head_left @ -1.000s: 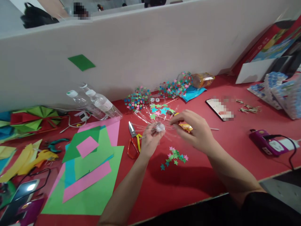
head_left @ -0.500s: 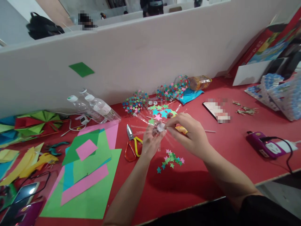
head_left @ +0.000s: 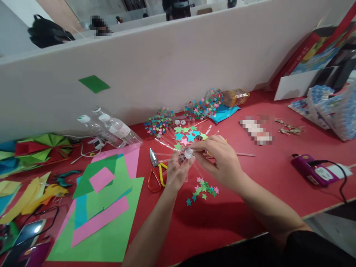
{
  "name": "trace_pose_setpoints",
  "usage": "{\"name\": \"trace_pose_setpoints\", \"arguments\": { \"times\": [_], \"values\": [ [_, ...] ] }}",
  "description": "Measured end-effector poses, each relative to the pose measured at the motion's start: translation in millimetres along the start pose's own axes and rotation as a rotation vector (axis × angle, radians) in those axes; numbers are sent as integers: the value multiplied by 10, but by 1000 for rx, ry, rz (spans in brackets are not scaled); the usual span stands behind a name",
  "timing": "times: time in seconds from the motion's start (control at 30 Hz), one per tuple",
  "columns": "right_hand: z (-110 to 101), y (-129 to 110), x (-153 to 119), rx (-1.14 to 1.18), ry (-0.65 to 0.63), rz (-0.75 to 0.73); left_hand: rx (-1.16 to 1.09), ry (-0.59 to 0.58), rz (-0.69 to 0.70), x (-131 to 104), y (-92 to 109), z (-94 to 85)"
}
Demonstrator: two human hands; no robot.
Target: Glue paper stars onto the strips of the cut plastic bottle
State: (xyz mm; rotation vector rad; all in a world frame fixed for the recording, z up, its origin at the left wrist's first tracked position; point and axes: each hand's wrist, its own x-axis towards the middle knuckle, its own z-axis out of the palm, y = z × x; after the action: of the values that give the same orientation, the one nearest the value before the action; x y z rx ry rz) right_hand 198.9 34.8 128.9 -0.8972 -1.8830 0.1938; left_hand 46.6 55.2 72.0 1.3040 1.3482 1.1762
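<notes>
A: Left hand (head_left: 178, 168)?
B: Curled around a clear cut bottle top (head_left: 189, 153), thumb and fingers narrow on it. White round end faces up, roughly; strips fan out from it.
A: Right hand (head_left: 222, 159)?
B: Thumb and forefinger in a narrow bend at the right edge of that round end. Whether anything sits between the fingertips: unclear, too small.
A: Where's the bottle top?
B: Mid-table, between both hands, over the red table (head_left: 275, 185).
A: Close by?
B: Larger paper stars (head_left: 190, 137) just beyond the hands, green, blue, pink. Small star pile (head_left: 204, 189) on the near side. Scissors (head_left: 158, 174) left of the left hand, one handle red, one yellow, blades pointing far.
A: Further out?
B: Left, stacked coloured paper (head_left: 111, 207), mostly green and pink; clear plastic bottles (head_left: 122, 129) leaning beyond it. Far side, star-covered clear plastic clusters (head_left: 160, 122), a blue packet (head_left: 225, 114) and an amber bottle (head_left: 236, 97) on its side. Right, a purple power strip (head_left: 311, 170).
A: Behind?
B: White partition (head_left: 167, 70), green paper piece (head_left: 94, 83) on it.
</notes>
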Motion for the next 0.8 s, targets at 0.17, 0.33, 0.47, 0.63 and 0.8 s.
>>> {"name": "trace_pose_setpoints", "arguments": {
  "times": [0.17, 0.33, 0.47, 0.63, 0.8],
  "values": [
    [-14, -32, 10, 79, -28, 38, -14, 13, 20, 17, -56, -58],
    [-10, -30, 25, 140, -70, 27, -83, -6, 83, 51, -108, -89],
    [21, -12, 23, 77, -8, 0, -84, 25, 95, 66, -154, -97],
    [17, 0, 36, 32, 36, -45, -47, 8, 99, 52, -140, -103],
    [-22, -5, 39, -31, 48, -62, 19, 67, 52, 56, -191, -112]
  ]
}}
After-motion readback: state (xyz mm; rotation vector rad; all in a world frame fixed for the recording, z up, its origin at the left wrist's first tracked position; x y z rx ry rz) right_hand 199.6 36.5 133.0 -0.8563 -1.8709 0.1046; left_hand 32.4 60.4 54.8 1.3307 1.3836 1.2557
